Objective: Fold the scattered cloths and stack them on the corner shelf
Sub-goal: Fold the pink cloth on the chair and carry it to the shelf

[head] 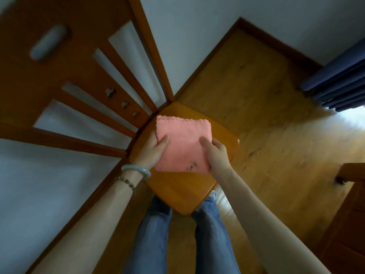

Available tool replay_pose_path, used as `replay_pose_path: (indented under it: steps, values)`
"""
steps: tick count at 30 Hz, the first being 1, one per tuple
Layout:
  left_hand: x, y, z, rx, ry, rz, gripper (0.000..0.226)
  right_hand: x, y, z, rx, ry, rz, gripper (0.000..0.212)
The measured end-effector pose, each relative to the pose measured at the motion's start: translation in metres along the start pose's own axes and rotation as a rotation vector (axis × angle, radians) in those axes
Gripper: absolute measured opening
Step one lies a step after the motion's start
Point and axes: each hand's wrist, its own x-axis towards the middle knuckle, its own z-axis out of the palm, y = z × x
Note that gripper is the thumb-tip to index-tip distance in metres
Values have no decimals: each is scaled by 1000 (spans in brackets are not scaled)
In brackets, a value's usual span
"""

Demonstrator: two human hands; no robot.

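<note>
Head view: gripping a folded square pink plush cloth with scalloped edges [183,143] at both near sides, thumbs lying on top and the other fingers tucked out of sight underneath, the left hand [155,149] taking the left edge and the right hand [217,155] taking the near right corner. Holding it over the rounded orange-brown wooden corner shelf [177,192], close in to the angle of the two white walls [197,36]; not possible telling whether resting on the wood or hovering just above. Showing layered scalloped edges along the far side, possibly another cloth beneath, though unclear. Judging the step as setting the folded piece down. Doing it well: lowering the far edge first toward the corner, holding the layers level and pinched together until bearing on the shelf, sliding the fingers out sideways rather than lifting, then pressing flat and squaring the edges. Wearing a pale green bangle [136,171] and a beaded bracelet [126,182] on the left wrist, so minding any snagging on the plush.
</note>
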Motion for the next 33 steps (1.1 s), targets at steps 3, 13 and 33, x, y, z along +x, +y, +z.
replay_pose_path:
  steps: [3,13,33]
  values:
    - [-25,65,-7,-56,-45,23,51,-53,-46,-18,35,43,-82,22]
    - [-99,212,-12,37,-325,373,30,-211,-102,-39,267,396,-363,30]
    - [-432,228,123,261,-1272,570,21,-568,71,-79,727,1461,-492,15]
